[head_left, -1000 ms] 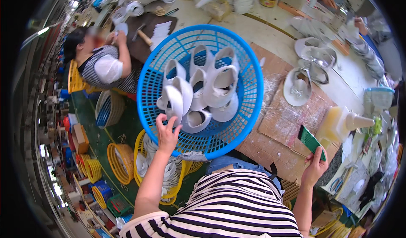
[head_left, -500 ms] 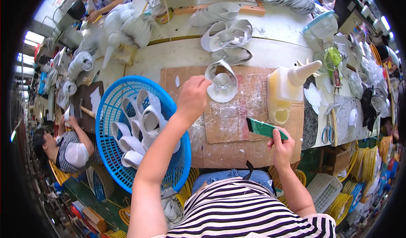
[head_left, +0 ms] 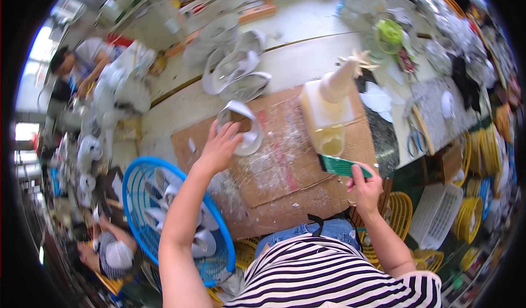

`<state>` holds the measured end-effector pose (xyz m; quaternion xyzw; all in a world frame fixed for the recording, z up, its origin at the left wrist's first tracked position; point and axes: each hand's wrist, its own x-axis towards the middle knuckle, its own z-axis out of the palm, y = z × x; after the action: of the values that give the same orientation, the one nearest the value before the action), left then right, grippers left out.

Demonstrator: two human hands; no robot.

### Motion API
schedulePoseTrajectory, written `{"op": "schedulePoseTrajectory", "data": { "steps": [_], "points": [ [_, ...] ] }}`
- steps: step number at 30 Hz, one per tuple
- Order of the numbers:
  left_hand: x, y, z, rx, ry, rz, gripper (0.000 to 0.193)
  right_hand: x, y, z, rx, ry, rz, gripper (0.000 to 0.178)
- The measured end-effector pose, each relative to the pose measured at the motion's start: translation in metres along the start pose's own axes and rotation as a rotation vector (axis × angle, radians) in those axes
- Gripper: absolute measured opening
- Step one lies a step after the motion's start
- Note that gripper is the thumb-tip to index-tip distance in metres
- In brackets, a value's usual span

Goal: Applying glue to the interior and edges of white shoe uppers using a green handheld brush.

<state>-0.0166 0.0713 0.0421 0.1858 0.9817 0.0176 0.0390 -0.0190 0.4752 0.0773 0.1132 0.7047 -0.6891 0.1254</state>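
White shoe upper [head_left: 241,127] under left hand [head_left: 220,147], prob. gripped.
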Motion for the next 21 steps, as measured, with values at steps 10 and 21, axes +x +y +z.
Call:
{"op": "schedulePoseTrajectory", "data": {
  "steps": [10,21],
  "points": [
    [0.009,-0.031,-0.022,0.068,-0.106,0.117,0.044,0.014,-0.009,0.003,0.054,-0.062,-0.094,0.02],
    [0.021,-0.038,-0.012,0.189,-0.308,0.272,0.018,-0.002,0.003,-0.009,0.064,-0.046,-0.054,0.022]
  ]
}}
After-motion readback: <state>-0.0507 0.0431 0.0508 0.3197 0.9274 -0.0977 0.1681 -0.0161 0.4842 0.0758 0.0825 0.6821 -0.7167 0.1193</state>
